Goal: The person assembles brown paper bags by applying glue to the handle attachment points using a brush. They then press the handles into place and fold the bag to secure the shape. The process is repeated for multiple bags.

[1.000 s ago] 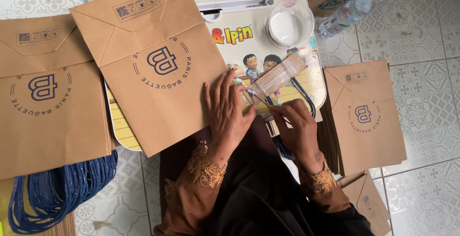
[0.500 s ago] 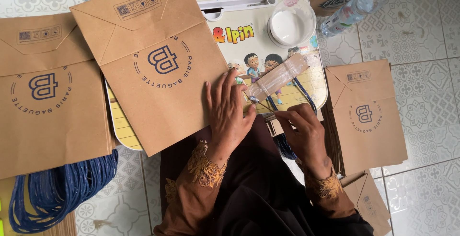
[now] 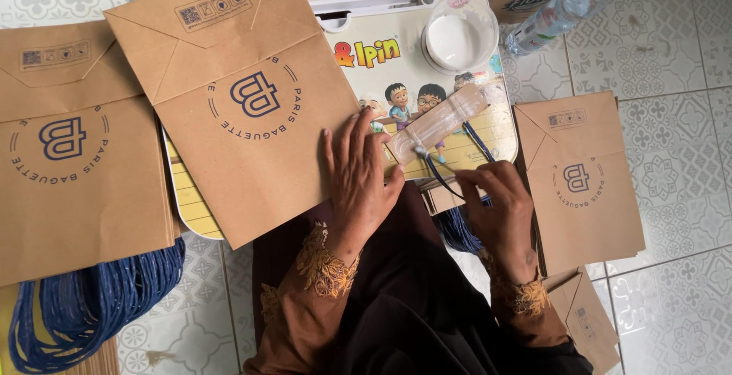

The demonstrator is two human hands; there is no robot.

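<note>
While unclear, cord (image 3: 438,177) under right hand (image 3: 499,215)

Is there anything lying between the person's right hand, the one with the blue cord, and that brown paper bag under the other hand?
Only the left hand itself, pressed flat on the brown paper bag at its near edge. The right hand pinches the blue cord beside a clear strip on the lap tray.

- We see our left hand (image 3: 358,184) flat on a brown paper bag (image 3: 244,108) on the lap tray (image 3: 427,62).
- Our right hand (image 3: 499,211) pinches a blue cord (image 3: 438,173) beside a clear strip (image 3: 438,122).
</note>
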